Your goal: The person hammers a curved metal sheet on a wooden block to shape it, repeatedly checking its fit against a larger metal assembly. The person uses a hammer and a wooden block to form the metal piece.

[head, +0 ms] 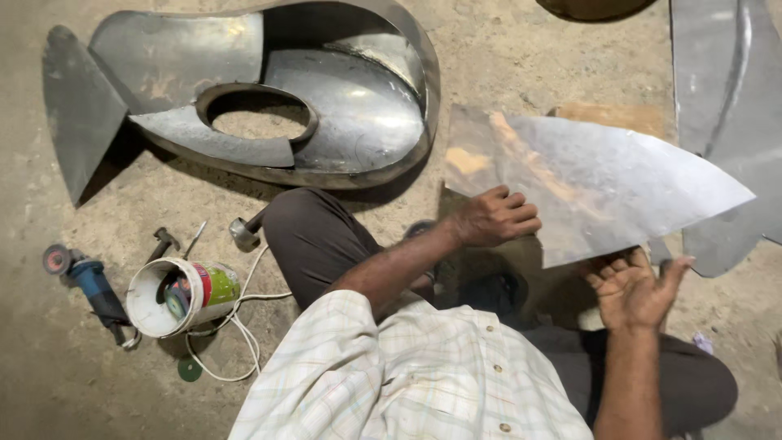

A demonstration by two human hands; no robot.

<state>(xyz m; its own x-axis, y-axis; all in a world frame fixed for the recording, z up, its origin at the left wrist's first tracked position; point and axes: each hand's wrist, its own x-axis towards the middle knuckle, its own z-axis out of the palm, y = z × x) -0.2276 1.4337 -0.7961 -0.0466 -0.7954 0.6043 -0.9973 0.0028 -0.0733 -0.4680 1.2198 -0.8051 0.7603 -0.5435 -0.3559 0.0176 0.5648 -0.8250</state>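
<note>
I sit on the sandy ground holding a curved, pointed sheet-metal blade [603, 183] over my knees. My left hand [493, 216] grips its left edge, fingers curled over the top face. Under the blade's lower edge is my right hand [635, 289], palm up with fingers spread, the fingertips at the metal. The blade's tip points right. A wooden block [611, 116] shows behind its upper edge.
A large assembly of curved metal blades around a ring [261, 106] lies at the upper left. Another metal sheet [725, 122] lies at the right. At the left are a blue angle grinder [90, 281], a tipped white bucket [175, 297], a hammer [244, 232] and a white cord [244, 326].
</note>
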